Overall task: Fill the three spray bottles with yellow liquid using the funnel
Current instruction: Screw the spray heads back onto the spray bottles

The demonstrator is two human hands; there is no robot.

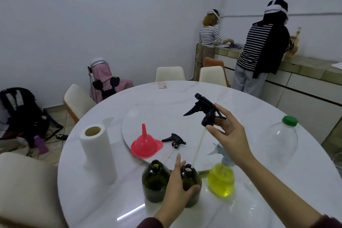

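Holding a black spray top (204,110) up in the middle of the frame, the right hand (230,135) pinches it with thumb and fingers. Its tube hangs over a dark green bottle (190,181), gripped by the left hand (178,190) at the bottom. Left of it stands another open green bottle (155,181). Right, a clear bottle (221,179) holds yellow liquid. The pink funnel (146,144) sits upside down on the table (103,200).

Funnel (145,144) behind two open bottles (155,181); paper roll (97,152) left
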